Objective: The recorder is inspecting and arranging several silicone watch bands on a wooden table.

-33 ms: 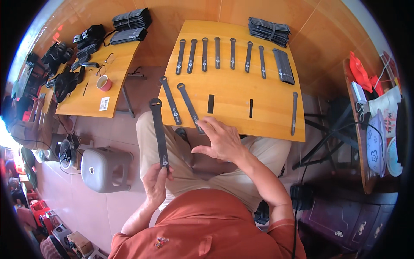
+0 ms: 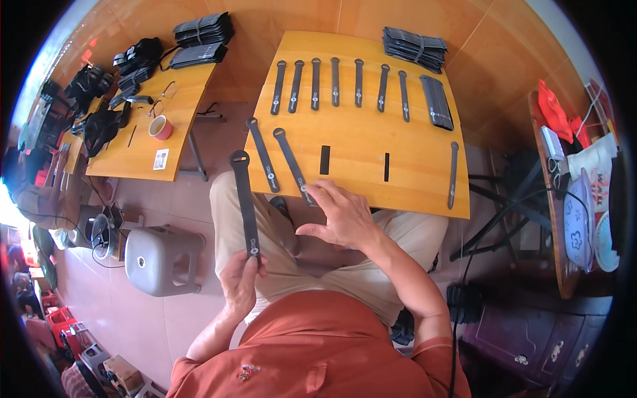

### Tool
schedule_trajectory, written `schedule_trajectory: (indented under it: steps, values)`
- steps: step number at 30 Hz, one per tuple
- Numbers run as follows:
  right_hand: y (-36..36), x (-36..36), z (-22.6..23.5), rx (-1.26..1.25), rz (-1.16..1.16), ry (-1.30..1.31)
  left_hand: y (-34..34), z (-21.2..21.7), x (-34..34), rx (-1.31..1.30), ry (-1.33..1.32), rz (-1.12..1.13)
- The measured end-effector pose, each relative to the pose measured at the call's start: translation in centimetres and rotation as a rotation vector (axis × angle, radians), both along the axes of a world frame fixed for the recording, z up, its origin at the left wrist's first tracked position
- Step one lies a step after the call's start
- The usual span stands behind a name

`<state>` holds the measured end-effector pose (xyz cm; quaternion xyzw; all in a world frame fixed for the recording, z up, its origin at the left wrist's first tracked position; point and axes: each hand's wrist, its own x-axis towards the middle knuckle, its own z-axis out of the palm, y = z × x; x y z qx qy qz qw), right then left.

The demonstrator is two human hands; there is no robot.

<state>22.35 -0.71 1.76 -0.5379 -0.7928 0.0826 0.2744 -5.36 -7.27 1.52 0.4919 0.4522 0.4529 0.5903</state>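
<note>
A black strap (image 2: 245, 205) with a round, slotted head stands up from my left hand (image 2: 240, 284), its lower end pinched between thumb and fingers. My right hand (image 2: 344, 215) is at the table's near edge, thumb and fingers apart. Its fingertips are at the lower end of another strap (image 2: 290, 159) lying slanted on the wood; whether they press on it I cannot tell. Left of that lies a similar strap (image 2: 263, 156). Several more straps (image 2: 334, 83) form a row across the far part of the table (image 2: 358, 132). One single strap (image 2: 453, 176) lies near the right edge.
Strap bundles sit at the table's far right: a small one (image 2: 436, 101) and a larger stack (image 2: 415, 48). Two dark slots (image 2: 325, 160) mark the tabletop. Left are a second table (image 2: 179, 126) with a cup (image 2: 160, 127) and a grey stool (image 2: 162, 260). A cable (image 2: 478, 249) hangs at right.
</note>
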Motion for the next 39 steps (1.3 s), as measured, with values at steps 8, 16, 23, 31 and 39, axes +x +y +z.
schedule_trajectory:
  steps: [8, 16, 23, 31, 39]
  values:
    - [0.9, 1.1, 1.2, -0.07, -0.088, 0.172, 0.3, -0.1, 0.2, 0.026, -0.015, -0.004]
    - [1.9, 2.1, 2.2, -0.116, -0.168, 0.221, 0.4, -0.1, 0.4, 0.048, 0.008, -0.002]
    - [1.8, 2.6, 2.6, -0.104, -0.213, 0.283, 0.3, -0.5, 0.7, 0.05, -0.022, -0.007]
    - [0.4, 3.9, 2.4, -0.12, -0.446, 0.493, 0.1, -0.2, 2.3, 0.118, 0.007, -0.075]
    - [-7.3, -1.6, 5.3, -0.65, -0.001, 1.117, -0.3, -0.2, 6.3, 0.063, -0.026, -0.326]
